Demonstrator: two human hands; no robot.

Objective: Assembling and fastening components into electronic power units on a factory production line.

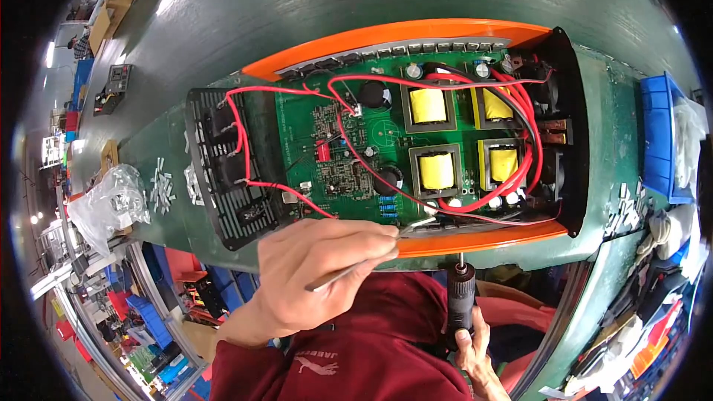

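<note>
My left hand (319, 267) is closed around metal tweezers (333, 278). Their far end reaches over the near orange wall of an open device case (490, 238). A small pale piece (422, 223) shows at their tip, just inside that wall. Below the case, my right hand (475, 349) grips a black power screwdriver (460, 293) upright, its bit against the outside of the near wall. Inside lies a green circuit board (297, 115) with several yellow-wrapped transformers (428, 105) and red wires (241, 130). A black slotted end panel (238, 208) lies at the left, wires attached.
Small pale pieces (161, 187) are scattered left of the case, beside a clear plastic bag (111, 204). More pale pieces (627, 212) lie at the right near a blue bin (657, 134). A black device (115, 89) sits farther off at the left.
</note>
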